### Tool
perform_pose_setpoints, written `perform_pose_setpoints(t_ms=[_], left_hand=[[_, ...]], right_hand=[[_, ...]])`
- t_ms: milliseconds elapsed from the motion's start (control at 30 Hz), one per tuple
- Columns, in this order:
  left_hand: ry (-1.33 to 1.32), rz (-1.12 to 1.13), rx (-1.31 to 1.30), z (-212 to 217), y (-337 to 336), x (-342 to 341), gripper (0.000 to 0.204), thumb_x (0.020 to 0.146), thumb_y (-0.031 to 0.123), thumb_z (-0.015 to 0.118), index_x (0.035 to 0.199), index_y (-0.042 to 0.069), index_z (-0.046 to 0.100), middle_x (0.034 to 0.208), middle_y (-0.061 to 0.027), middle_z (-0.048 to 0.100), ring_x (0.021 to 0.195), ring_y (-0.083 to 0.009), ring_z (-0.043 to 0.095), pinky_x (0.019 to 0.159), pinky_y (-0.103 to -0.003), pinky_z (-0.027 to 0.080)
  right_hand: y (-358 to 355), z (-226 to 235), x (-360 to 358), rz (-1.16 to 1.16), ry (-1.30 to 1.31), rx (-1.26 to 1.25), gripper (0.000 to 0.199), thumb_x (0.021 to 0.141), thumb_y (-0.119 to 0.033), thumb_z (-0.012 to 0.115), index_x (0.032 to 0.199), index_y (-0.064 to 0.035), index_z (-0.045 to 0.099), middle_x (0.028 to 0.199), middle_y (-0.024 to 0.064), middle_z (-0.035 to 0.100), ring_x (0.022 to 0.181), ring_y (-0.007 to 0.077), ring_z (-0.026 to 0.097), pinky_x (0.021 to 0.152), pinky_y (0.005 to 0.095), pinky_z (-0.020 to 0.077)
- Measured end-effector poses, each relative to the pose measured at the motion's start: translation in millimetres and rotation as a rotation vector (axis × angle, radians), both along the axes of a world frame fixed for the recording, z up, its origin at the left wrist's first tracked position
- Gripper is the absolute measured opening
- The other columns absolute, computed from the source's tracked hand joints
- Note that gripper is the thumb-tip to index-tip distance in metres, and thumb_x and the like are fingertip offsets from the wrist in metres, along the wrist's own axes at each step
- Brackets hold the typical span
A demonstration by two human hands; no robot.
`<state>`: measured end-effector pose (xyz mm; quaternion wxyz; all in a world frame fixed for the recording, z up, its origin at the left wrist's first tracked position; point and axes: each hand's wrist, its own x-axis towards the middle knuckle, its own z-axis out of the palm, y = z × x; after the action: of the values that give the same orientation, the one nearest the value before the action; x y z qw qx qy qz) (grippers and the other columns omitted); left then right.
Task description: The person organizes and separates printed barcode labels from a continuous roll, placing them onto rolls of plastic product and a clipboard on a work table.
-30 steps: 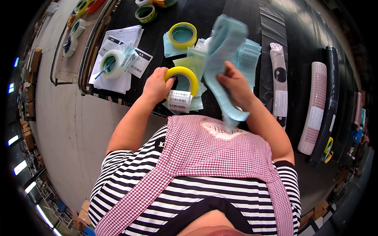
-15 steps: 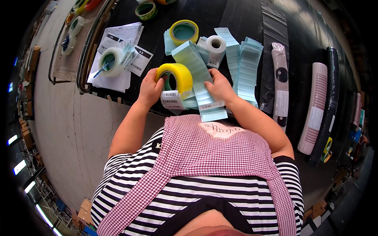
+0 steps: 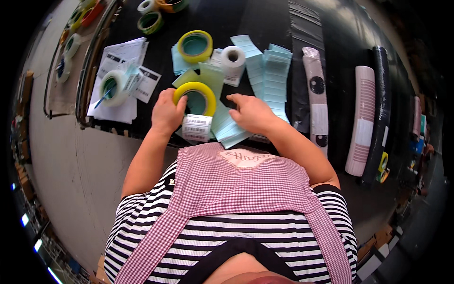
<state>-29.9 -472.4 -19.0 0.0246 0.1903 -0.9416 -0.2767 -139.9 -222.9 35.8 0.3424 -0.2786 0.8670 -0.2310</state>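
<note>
A yellow tape roll [image 3: 213,100] is tipped toward me, with the fingers and thumb of my left hand [image 3: 165,113] at its left rim. White barcode labels [image 3: 196,127] sit along its near side. Light-blue backing strips [image 3: 229,125] lie right of the roll, and a greenish strip [image 3: 212,78] shows behind it. Over the strips' right side is my right hand [image 3: 253,113], its index finger stretched out and thumb apart, holding nothing visible. Its lower fingers are partly hidden.
Behind stand another yellow-rimmed tape roll [image 3: 195,46] and a white label roll [image 3: 232,60]. More blue strips [image 3: 275,71] lie rightward. At left, a clear tape roll [image 3: 113,88] rests on papers [image 3: 123,49]. Wrapped rolls [image 3: 362,111] lie on the right.
My right hand has let go of the blue strip, which has dropped lower. The yellow roll has tipped flatter in my left hand. The whole view has shifted slightly.
</note>
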Motion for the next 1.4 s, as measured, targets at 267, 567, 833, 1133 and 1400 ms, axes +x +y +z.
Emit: perform_pose_setpoints(t_ms=[267, 567, 833, 1133, 1400], left_hand=[[0.237, -0.263, 0.057, 56.9, 25.7, -29.1, 0.020, 0.094, 0.020, 0.061, 0.104, 0.003, 0.066, 0.096, -0.0138, 0.064, 0.092, -0.0338, 0.062, 0.081, -0.040, 0.050], [-0.228, -0.307, 0.522, 6.4, 159.6, -131.3, 0.063, 0.088, 0.022, 0.072, 0.139, -0.003, 0.046, 0.123, -0.0172, 0.061, 0.106, -0.0237, 0.063, 0.090, -0.032, 0.052], [-0.186, -0.279, 0.380, 7.5, 185.7, -141.7, 0.077, 0.074, 0.022, 0.084, 0.135, -0.003, 0.043, 0.120, -0.0221, 0.062, 0.108, -0.0362, 0.063, 0.095, -0.039, 0.050], [-0.136, -0.352, 0.413, -3.0, 180.3, -143.4, 0.025, 0.079, 0.022, 0.076, 0.087, -0.001, 0.069, 0.083, -0.0148, 0.068, 0.079, -0.0288, 0.068, 0.072, -0.039, 0.052], [-0.283, -0.347, 0.606, 9.4, 176.8, -147.8, 0.031, 0.084, 0.024, 0.077, 0.101, -0.001, 0.072, 0.091, -0.0098, 0.071, 0.078, -0.0158, 0.064, 0.073, -0.032, 0.050]], right_hand=[[129.1, -37.9, -36.8, -0.691, 0.289, -0.199, 0.029, 0.086, -0.007, 0.065, 0.113, 0.0013, 0.064, 0.095, 0.0104, 0.068, 0.084, 0.0199, 0.066, 0.077, 0.0324, 0.0534], [110.4, -52.0, -9.1, -0.673, 0.309, -0.304, 0.055, 0.072, -0.006, 0.073, 0.124, 0.0015, 0.058, 0.114, 0.0166, 0.056, 0.093, 0.0274, 0.061, 0.084, 0.0357, 0.0516], [112.4, -54.8, -1.9, -0.694, 0.201, -0.428, 0.055, 0.074, -0.003, 0.073, 0.127, 0.0008, 0.056, 0.115, 0.0144, 0.056, 0.092, 0.0240, 0.061, 0.080, 0.0336, 0.0540], [127.2, -62.7, -26.0, -0.832, 0.089, -0.492, 0.055, 0.080, -0.003, 0.074, 0.130, 0.0026, 0.052, 0.103, 0.0098, 0.061, 0.085, 0.0158, 0.063, 0.077, 0.0298, 0.0538], [125.4, -55.4, -32.6, -0.981, -0.334, -0.783, 0.023, 0.086, -0.005, 0.070, 0.108, 0.0010, 0.069, 0.096, 0.0070, 0.070, 0.086, 0.0143, 0.065, 0.079, 0.0283, 0.0518]])
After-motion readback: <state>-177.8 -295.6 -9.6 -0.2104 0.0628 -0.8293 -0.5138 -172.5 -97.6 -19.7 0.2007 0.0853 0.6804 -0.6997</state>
